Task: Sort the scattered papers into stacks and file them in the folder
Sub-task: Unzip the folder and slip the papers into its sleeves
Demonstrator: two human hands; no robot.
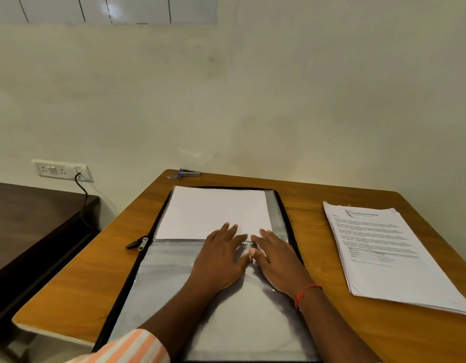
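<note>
The left hand (221, 260) and right hand (277, 260) lie flat, fingers straight, on the open folder (161, 279), tips touching the sheet (213, 210) in it. A paper stack (378, 247) lies well apart at right on the wooden table (82, 279), before a pale wall (253, 100).

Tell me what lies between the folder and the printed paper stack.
Only bare table lies between the folder and the printed stack; the head view shows it.
</note>
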